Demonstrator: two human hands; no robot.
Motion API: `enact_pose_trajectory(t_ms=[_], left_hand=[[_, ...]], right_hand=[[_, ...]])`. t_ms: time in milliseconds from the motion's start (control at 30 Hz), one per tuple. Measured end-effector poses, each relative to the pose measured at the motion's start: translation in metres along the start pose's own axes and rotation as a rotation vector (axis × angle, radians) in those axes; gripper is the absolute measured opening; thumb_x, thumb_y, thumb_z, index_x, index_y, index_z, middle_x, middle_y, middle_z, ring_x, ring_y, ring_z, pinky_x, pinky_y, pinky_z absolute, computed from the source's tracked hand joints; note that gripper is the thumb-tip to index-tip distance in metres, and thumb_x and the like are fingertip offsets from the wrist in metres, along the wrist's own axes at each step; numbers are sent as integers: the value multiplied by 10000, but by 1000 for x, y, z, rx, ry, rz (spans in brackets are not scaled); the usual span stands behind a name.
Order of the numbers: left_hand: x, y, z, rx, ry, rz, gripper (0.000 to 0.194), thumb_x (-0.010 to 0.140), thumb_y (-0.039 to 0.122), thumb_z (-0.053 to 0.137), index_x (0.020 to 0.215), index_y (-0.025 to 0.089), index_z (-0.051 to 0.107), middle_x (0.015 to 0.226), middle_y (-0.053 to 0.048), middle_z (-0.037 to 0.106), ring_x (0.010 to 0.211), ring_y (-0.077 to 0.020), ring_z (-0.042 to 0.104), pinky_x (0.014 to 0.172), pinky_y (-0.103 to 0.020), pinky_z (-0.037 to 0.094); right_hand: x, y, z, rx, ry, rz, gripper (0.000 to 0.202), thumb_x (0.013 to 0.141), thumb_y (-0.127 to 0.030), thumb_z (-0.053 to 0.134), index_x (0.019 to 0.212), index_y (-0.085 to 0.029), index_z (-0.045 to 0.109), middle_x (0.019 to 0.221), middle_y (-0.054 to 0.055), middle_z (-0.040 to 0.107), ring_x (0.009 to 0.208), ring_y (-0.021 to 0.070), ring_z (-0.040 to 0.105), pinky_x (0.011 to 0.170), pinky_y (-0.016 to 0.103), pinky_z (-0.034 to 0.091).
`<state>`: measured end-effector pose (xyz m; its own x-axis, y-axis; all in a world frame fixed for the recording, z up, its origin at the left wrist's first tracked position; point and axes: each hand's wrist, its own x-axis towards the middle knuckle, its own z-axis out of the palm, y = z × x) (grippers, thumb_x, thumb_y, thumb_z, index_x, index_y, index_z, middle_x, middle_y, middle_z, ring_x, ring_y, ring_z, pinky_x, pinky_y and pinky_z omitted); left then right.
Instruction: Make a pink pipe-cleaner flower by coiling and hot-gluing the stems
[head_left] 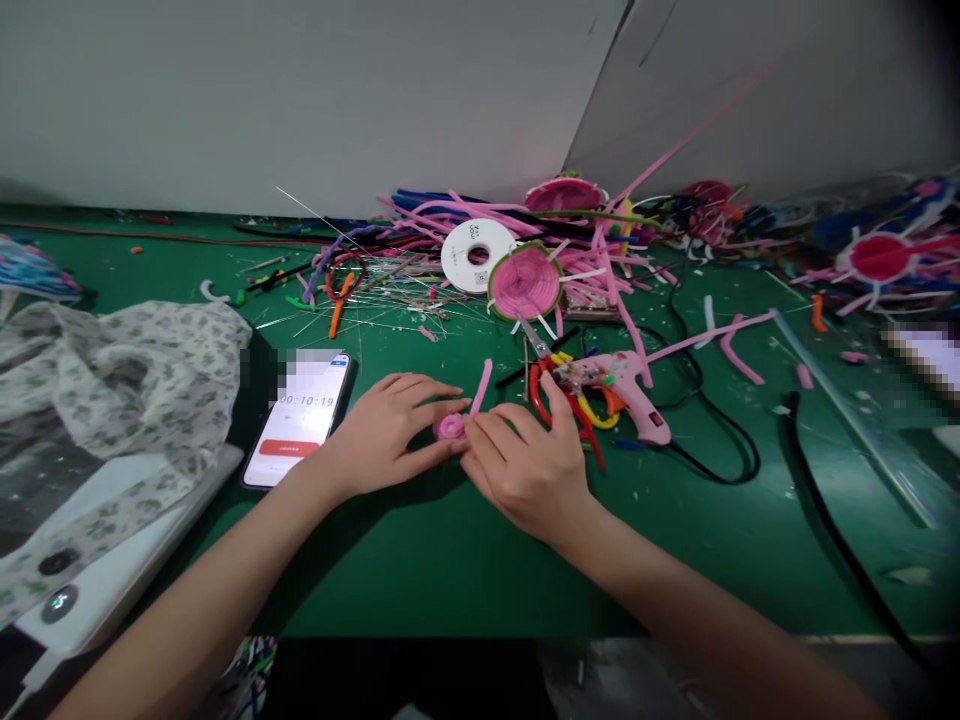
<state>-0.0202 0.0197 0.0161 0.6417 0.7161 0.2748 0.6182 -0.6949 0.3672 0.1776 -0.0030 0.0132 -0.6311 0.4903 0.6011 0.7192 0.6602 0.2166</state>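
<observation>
A small pink coil [451, 427] of fuzzy stem lies between my two hands, its free end [483, 388] sticking up toward the back. My left hand [394, 430] pinches the coil's left side between thumb and fingers. On the coil's right side, my right hand [525, 455] has its fingers bent together against it, index finger raised. Just beyond my right hand are red-handled scissors [541, 385] and a pink glue gun [619, 390]. Further back, a pink woven disc with a green rim [525, 282] leans by a white round spool [478, 256].
A phone [300, 420] showing a timer lies left of my left hand. Patterned cloth [135, 400] covers the far left. Pink stems [450, 208] pile along the back. A black cable [739, 470] loops at right, near a clear stick [855, 420].
</observation>
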Motion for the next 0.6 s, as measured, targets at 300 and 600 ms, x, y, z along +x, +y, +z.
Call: enact_pose_trajectory(t_ms=[300, 600], left_hand=[[1, 4, -2, 40, 121, 60, 306, 877, 434, 559, 1056, 202, 649, 1037, -51, 693, 969, -192, 619, 890, -365, 420], [-2, -4, -5, 106, 148, 134, 233, 917, 359, 533, 1076, 226, 639, 1010, -26, 715, 956, -164, 631, 982, -364, 369]], right_hand=[[-6, -9, -12, -30, -9, 88, 162, 869, -179, 525, 853, -190, 685, 757, 11, 700, 713, 166, 575, 1108, 566, 229], [2, -9, -11, -51, 16, 79, 137, 861, -199, 548, 843, -172, 682, 744, 10, 705, 698, 156, 576, 1108, 540, 237]])
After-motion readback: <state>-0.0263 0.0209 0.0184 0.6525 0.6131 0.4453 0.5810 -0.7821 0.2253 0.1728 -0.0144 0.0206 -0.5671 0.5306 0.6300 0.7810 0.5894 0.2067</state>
